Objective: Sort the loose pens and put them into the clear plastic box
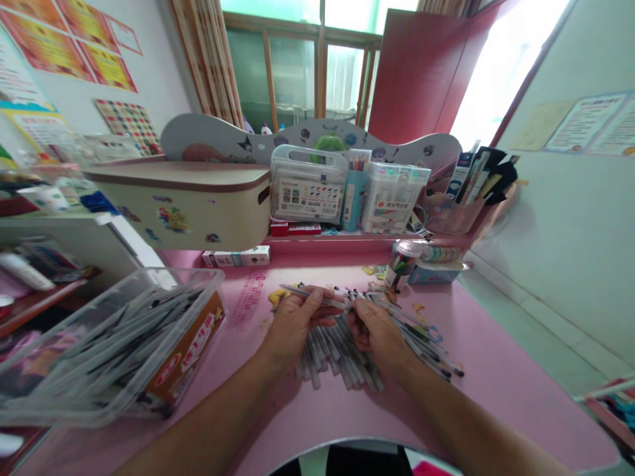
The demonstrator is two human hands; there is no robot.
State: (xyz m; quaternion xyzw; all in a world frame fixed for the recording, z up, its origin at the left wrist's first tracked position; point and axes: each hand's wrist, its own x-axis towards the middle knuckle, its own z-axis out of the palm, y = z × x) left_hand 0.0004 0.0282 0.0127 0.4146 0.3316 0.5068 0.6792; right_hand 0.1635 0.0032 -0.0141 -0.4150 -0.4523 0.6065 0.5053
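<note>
Above the pink desk, my left hand [299,318] is closed around a slim pen [294,289], its pointed end sticking out to the upper left. My right hand [374,328] pinches at the pen's other end; my fingers hide what exactly they grip there. Beneath both hands lies a pile of translucent whitish pens or pen parts [342,360], fanned toward me. More pens with dark ends [431,354] lie beside and partly behind my right hand.
A clear plastic bin [218,284] full of pens stands at left, with an orange-brown box [191,354] by its side. A pen jar [401,268] and a light-blue box [434,272] sit at back right. Marker cases [310,192] and a cream storage box [198,211] occupy the shelf.
</note>
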